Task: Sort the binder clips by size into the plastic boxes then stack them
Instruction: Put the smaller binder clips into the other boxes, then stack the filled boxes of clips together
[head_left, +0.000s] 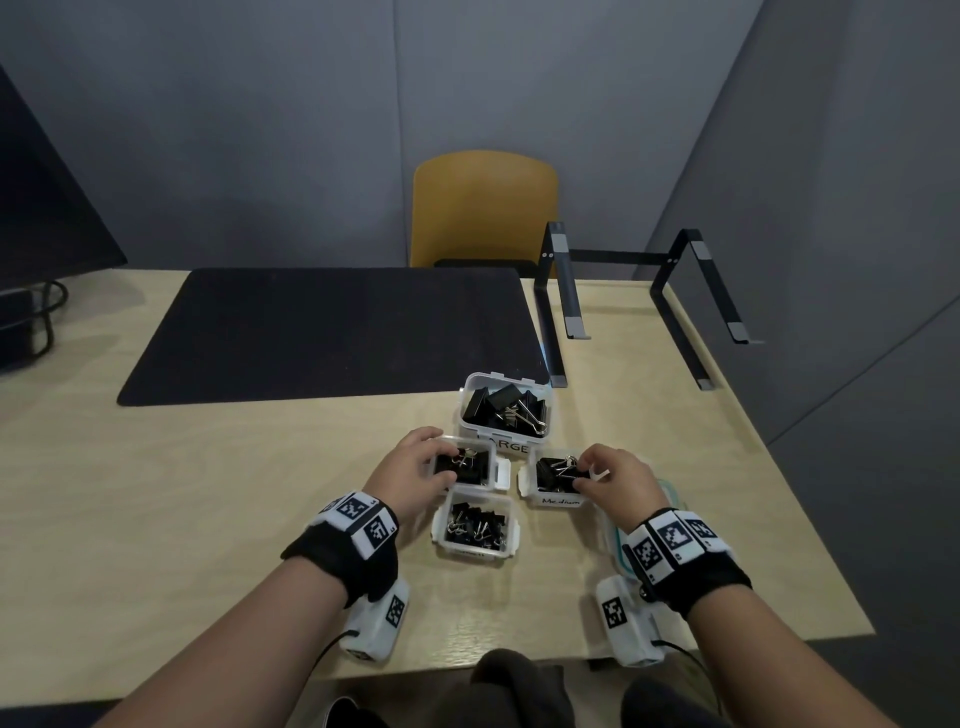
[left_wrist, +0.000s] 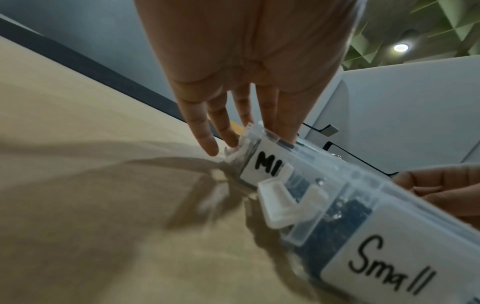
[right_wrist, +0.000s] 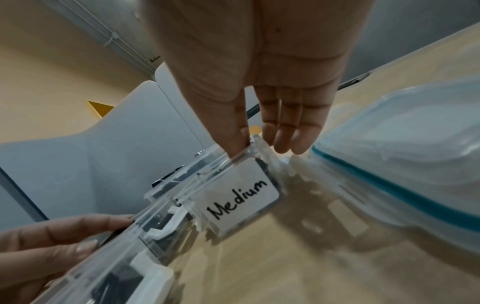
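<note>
Grey partition walls close in a pale wooden desk (head_left: 208, 519), where a black mat (head_left: 322, 332), a yellow chair (head_left: 485, 208) and a black stand (head_left: 639, 291) are seen.

4 clear plastic boxes sit grouped near the front edge, all uncovered and filled with black binder clips. The large box (head_left: 503, 408) lies farthest. The mini box (head_left: 467, 465) is gripped by the left hand (head_left: 415, 470), fingers curled over its rim. The medium box (head_left: 556, 478) is pinched at its rim by the right hand (head_left: 615, 478), thumb on the near wall. The small box (head_left: 475, 525) lies nearest, untouched. Clear lids (head_left: 670, 493), at least 1 edged in teal, lie just right of the medium box.

The boxes are judged light, stiff and somewhat slippery; the walls are best held from opposite sides, clear of the hinged white latches. No loose clips are seen on the desk.
</note>
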